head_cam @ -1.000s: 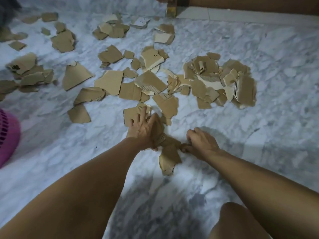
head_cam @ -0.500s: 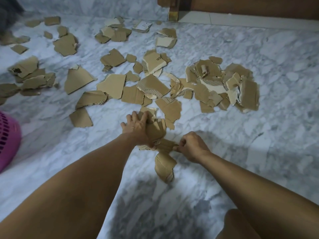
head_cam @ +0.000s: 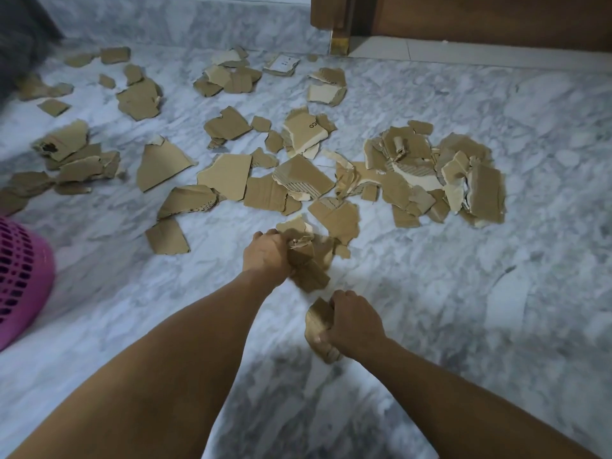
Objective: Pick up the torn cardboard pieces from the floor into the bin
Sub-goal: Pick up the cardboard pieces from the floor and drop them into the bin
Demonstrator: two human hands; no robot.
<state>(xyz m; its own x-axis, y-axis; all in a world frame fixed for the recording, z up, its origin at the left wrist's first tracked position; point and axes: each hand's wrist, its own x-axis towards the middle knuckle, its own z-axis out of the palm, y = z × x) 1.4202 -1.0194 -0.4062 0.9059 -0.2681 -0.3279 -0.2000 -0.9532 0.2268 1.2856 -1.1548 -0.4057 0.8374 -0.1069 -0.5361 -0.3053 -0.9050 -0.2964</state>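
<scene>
Both hands gripping cardboard scraps over the floor.
Left hand clutches a wad of scraps; right hand curls round one piece. More pieces litter the floor toward its far edge; the bin sits at the left edge.

Your floor: white marble, veined and clouded grey throughout. Torn cardboard pieces read tan-brown; several show paler cream undersides and ribbed corrugated striping where the top layer is stripped. One piece carries small black printed letters. Another at left has a dark blotch. Your bin: pink, pierced with a grid of dark slots. Furniture at top: brown wood.
</scene>
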